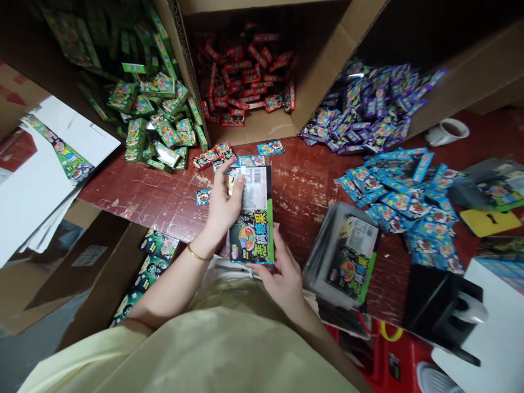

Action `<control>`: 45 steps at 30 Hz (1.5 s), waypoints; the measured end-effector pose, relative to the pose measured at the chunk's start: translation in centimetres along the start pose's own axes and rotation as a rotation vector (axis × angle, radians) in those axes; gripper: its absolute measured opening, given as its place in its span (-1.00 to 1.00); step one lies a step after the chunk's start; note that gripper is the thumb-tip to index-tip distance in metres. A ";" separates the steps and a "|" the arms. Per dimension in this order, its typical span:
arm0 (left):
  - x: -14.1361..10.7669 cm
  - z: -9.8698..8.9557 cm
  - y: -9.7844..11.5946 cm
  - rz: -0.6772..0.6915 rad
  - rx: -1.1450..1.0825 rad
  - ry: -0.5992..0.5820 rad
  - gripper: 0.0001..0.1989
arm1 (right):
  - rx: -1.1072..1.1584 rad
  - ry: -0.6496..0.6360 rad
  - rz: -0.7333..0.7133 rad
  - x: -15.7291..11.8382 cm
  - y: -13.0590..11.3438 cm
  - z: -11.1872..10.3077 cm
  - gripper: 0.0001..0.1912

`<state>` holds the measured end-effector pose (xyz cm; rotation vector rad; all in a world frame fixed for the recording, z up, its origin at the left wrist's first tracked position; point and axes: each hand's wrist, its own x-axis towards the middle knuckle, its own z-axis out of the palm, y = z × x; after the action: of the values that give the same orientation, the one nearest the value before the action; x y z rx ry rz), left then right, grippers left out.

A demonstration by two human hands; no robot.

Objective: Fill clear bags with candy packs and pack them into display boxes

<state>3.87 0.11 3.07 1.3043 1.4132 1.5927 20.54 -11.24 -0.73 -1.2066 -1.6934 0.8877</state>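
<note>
You have one flat pack (pixel 262 234) out in front of your tummy, with its big bright letters facing up. Your left hand (pixel 223 204) pinches the top left part, and the thumb presses on the white label. Your right hand (pixel 284 270) holds the low right corner, with fingers at the side and the bottom edge. So both hands look busy with holding and lining up this one pack. I can't tell if its top is open, or if anything is inside.

Count the clock from the pack. Little red boxes (pixel 249 82) sit in a carton at 12 o'clock. Green boxes (pixel 164 120) are in a heap at 11, and purple boxes (pixel 368 103) are at 1 to 2. A pile of blue packets (pixel 405 202) lies on the red table (pixel 307 185) at 3. A stack of clear bags (pixel 347 262) is at 4, and its top one has the same kind of picture. A loose blue packet (pixel 270 147) lies near 12.

From here, any move seems to need a soft, even hold. If you let go with one hand, the other should pinch well first, or the pack may tip or bend.
</note>
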 end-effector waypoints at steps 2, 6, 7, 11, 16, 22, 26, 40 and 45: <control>0.0 0.1 0.1 -0.007 -0.018 -0.005 -0.58 | 0.032 0.012 0.025 -0.2 0.1 0.1 -0.07; 0.0 0.1 0.2 0.001 -0.022 -0.002 -0.60 | 0.098 0.039 0.110 -0.5 0.3 0.3 -0.15; 0.0 0.1 0.2 0.004 -0.019 -0.003 -0.61 | 0.110 0.045 0.127 -0.6 0.4 0.3 -0.17; 0.0 0.0 0.2 0.022 -0.005 -0.008 -0.63 | 0.165 0.053 0.167 -0.8 0.9 0.6 -0.17; -0.6 0.1 -0.1 -0.019 -0.065 -0.005 -0.67 | 0.267 -0.009 0.224 -1.0 0.4 0.3 -0.13; -3.3 -0.5 -0.1 -0.184 -0.067 -0.023 -0.71 | 0.384 -0.401 0.221 1.0 -0.5 -3.1 0.37; -5.8 -1.0 0.6 -0.190 -0.007 -0.083 -0.73 | 0.559 -0.448 0.248 3.1 -0.4 -3.6 0.28; -9.3 -0.3 0.3 -0.183 -0.102 -0.187 -0.90 | 0.233 0.225 0.040 3.8 0.2 -1.6 -0.90; -8.9 -0.3 2.1 -0.142 -0.106 -0.289 -0.78 | 0.176 0.170 0.061 3.6 -0.6 -3.6 -0.90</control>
<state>6.65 -8.58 2.77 1.2825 1.1987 1.3086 23.03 -7.67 2.05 -1.1843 -1.4203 0.9240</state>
